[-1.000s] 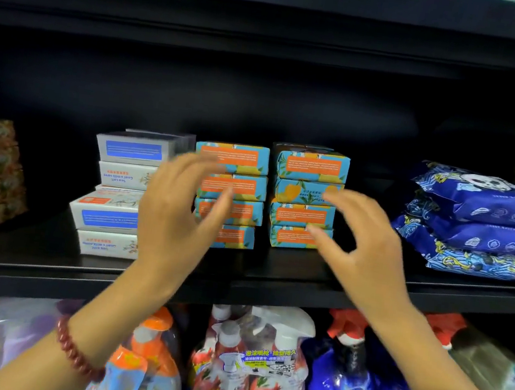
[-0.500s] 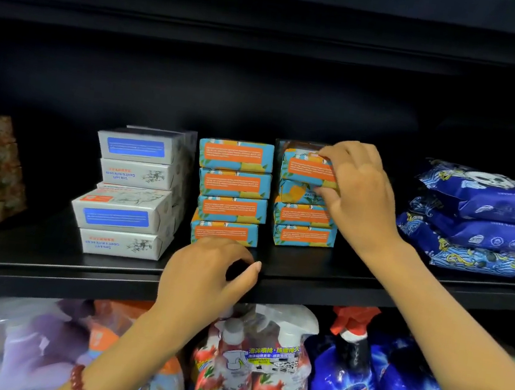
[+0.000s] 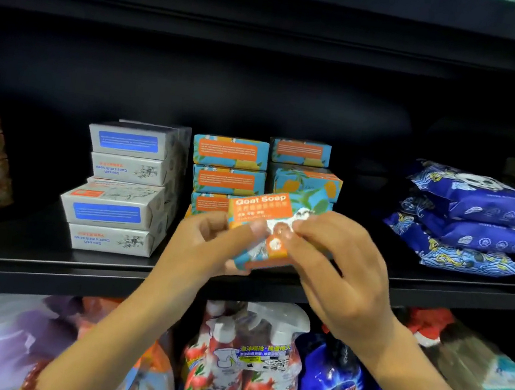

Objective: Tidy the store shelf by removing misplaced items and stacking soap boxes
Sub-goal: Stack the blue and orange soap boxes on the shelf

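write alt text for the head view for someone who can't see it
The left hand and right hand hold an orange-and-blue Goat Soap box before a black shelf. Behind stand stacks of matching boxes, grey boxes on the left, blue packets on the right, spray bottles below.

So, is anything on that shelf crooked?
Yes. In the grey cardboard soap box stack, one blue-labelled box juts forward, out of line. In the right teal-and-orange stack, the second box sits twisted.

Left grip (image 3: 206, 247) and right grip (image 3: 338, 271) meet, both curled and pinching.
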